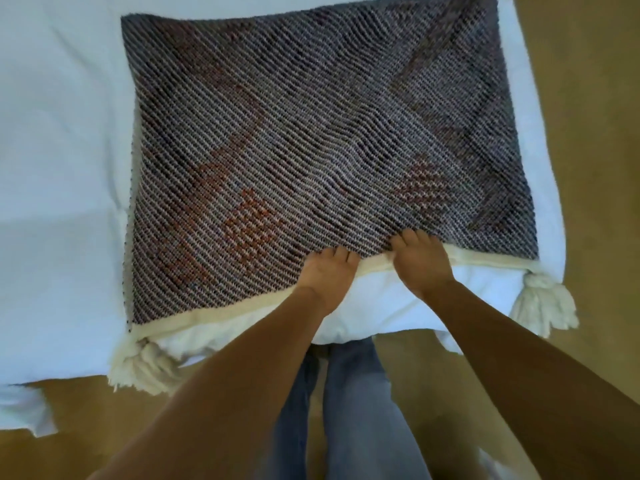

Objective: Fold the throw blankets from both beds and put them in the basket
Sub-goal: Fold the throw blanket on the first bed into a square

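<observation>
A dark woven throw blanket [294, 140] with rust-red patches and a cream hem lies spread flat on the white bed [59, 168]. Cream tassels hang at its near left corner [138, 367] and near right corner [543, 304]. My left hand [329, 270] and my right hand [420, 259] sit side by side at the middle of the near hem. Their fingers curl over the top of the blanket's edge and grip it, bunching the hem slightly between them. The thumbs are hidden under the fabric. No basket is in view.
The white bedding hangs over the bed's near edge [363, 317], right in front of my legs in blue jeans [356, 403]. Tan carpet [581, 133] runs along the right side and below the bed. A corner of white cover [24, 410] droops at the lower left.
</observation>
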`<state>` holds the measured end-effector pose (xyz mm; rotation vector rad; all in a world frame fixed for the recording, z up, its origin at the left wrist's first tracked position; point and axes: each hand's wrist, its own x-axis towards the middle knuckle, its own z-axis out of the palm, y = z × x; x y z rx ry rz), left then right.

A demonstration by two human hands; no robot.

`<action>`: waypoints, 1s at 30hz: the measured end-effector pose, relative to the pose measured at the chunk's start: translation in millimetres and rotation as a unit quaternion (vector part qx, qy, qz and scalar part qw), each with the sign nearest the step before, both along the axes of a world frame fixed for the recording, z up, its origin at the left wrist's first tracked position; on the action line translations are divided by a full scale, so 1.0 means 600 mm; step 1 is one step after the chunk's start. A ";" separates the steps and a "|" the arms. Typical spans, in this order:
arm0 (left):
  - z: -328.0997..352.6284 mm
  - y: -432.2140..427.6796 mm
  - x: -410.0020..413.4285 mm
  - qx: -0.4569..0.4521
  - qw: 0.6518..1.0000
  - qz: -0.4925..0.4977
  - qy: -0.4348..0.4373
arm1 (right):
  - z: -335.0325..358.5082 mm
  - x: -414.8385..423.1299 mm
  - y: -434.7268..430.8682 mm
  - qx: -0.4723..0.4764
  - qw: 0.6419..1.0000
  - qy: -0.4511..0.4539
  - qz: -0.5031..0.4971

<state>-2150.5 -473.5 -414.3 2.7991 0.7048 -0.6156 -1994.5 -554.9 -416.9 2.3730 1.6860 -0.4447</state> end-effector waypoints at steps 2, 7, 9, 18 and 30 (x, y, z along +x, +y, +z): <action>-0.003 -0.003 0.030 0.007 1.000 0.010 0.025 | -0.001 0.009 0.002 -0.011 0.999 0.033 0.025; -0.011 -0.012 0.056 0.003 0.993 0.001 0.118 | -0.004 0.014 -0.011 -0.123 0.984 0.100 0.076; -0.009 -0.013 0.061 0.002 0.992 -0.003 0.130 | -0.006 0.024 -0.007 -0.157 0.975 0.147 0.065; 0.037 0.033 0.124 -0.033 0.988 0.141 0.060 | 0.033 0.085 0.042 -0.069 0.970 0.225 0.069; 0.055 0.196 0.063 -0.012 0.966 0.251 0.054 | 0.063 0.040 0.229 -0.020 0.963 0.227 0.143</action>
